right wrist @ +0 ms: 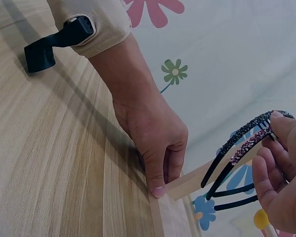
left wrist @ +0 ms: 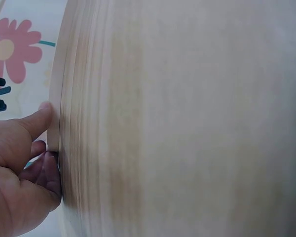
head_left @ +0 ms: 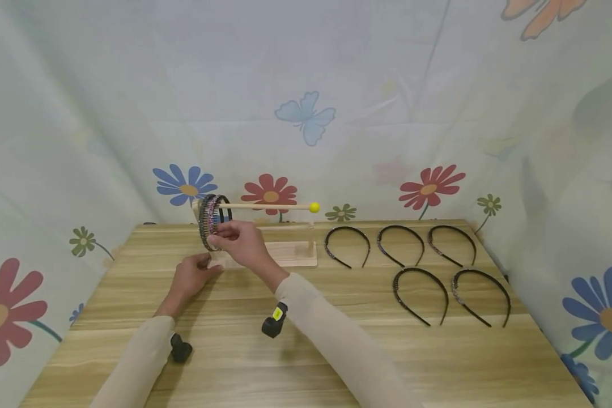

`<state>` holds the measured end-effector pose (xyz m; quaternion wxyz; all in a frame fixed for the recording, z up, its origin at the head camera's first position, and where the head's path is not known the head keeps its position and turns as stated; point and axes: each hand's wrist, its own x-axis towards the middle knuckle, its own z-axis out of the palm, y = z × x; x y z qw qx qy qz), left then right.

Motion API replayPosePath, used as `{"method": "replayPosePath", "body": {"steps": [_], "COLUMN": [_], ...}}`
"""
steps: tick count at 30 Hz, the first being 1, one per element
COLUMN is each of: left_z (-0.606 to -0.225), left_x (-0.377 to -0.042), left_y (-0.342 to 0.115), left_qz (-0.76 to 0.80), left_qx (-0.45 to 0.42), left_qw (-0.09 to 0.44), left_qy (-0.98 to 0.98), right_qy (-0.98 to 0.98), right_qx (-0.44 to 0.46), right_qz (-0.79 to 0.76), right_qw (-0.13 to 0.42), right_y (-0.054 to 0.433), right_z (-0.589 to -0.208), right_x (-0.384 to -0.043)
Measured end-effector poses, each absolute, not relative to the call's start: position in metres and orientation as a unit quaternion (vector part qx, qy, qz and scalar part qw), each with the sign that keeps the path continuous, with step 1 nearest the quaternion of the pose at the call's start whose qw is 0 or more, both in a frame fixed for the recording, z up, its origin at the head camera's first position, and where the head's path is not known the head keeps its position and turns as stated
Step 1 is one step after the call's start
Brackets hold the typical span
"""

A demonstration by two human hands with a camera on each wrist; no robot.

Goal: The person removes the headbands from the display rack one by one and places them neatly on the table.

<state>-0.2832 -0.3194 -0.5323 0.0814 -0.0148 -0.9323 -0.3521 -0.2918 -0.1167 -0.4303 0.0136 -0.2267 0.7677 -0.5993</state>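
Observation:
Near the table's back left stands a wooden stand (head_left: 290,255) with a horizontal rod (head_left: 275,206) ending in a yellow ball. Two headbands hang on the rod's left end, close to the post: one with dark beads (right wrist: 241,132), one with pink sparkling beads (right wrist: 247,146). My right hand (head_left: 245,243) pinches these headbands at their beaded front, thumb on the near side. Lower and to the left, my left hand (head_left: 191,277) grips the left end of the stand's base between thumb and fingers. In the left wrist view the base edge (left wrist: 54,128) shows beside the thumb.
On the right of the wooden table (head_left: 336,351) several black headbands lie in two rows, among them one in the back row (head_left: 348,228) and one in front (head_left: 421,270). Behind the table hangs a flowered cloth (head_left: 357,158).

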Motion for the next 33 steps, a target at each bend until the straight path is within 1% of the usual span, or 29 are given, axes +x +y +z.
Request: {"method": "replayPosePath", "body": {"steps": [17, 25, 33], "left_z": [-0.536, -0.536, -0.533], "left_x": [-0.284, -0.283, -0.284], "left_y": [-0.316, -0.318, -0.320], "left_qz": [-0.358, -0.356, -0.347], "left_qx": [-0.026, -0.024, -0.023], "left_qw": [0.097, 0.094, 0.096], "left_qy": [-0.928, -0.929, -0.933], "right_qy": [0.778, 0.774, 0.770], "right_qx": [-0.239, -0.247, -0.269], "right_qz": [-0.581, -0.583, -0.577], "right_qw": [-0.018, -0.012, -0.038], "right_y": [-0.111, -0.104, -0.095], "right_z": [-0.429, -0.426, -0.422], "right_x": [-0.294, -0.297, -0.301]}}
